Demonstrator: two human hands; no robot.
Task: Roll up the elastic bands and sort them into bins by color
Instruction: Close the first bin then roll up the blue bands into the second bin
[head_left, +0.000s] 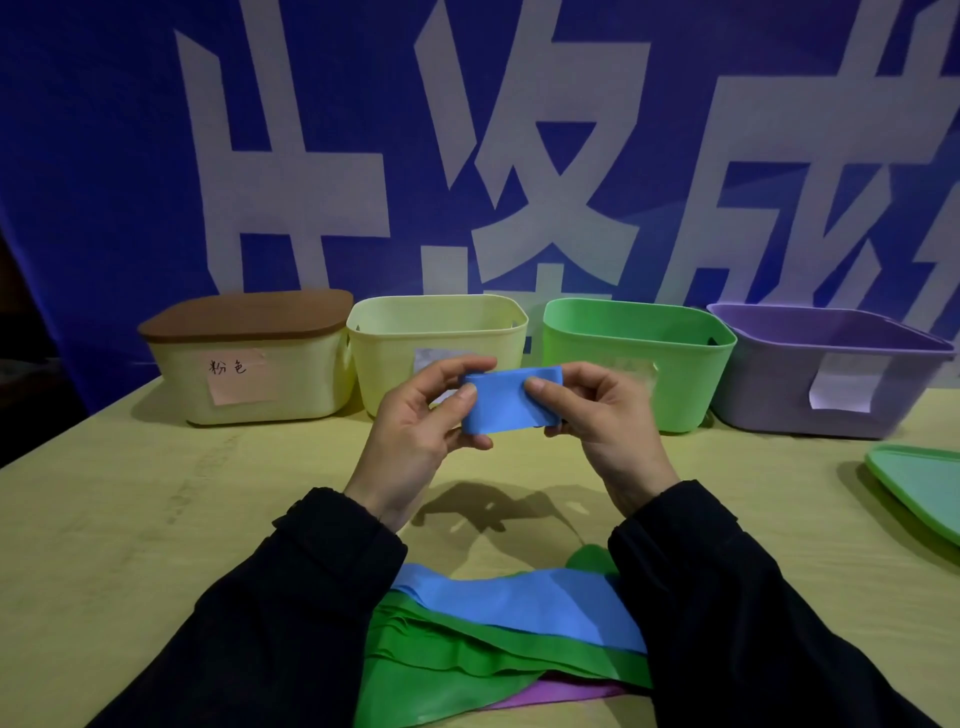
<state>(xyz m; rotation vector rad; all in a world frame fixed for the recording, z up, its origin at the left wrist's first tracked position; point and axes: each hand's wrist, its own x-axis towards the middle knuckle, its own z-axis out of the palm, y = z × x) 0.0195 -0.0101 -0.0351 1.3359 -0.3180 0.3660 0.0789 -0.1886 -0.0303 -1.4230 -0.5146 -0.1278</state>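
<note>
A rolled blue elastic band (506, 402) is held up above the table between both hands. My left hand (415, 431) pinches its left end, thumb on the front. My right hand (597, 415) grips its right end the same way. Near the table's front edge, between my sleeves, lies a pile of flat bands: a blue band (519, 603) on top, green bands (441, 654) under it, a purple band (550, 693) at the bottom. Along the back stand four bins: a lidded cream bin (249, 384) with a pink label, an open pale yellow bin (384, 364), a green bin (685, 374), a purple bin (769, 389).
A green lid (919, 488) lies at the table's right edge. The brown lid (244, 314) covers the leftmost bin. A blue banner with large white characters (519, 156) hangs behind the bins. The yellow tabletop (156, 519) stretches between bins and pile.
</note>
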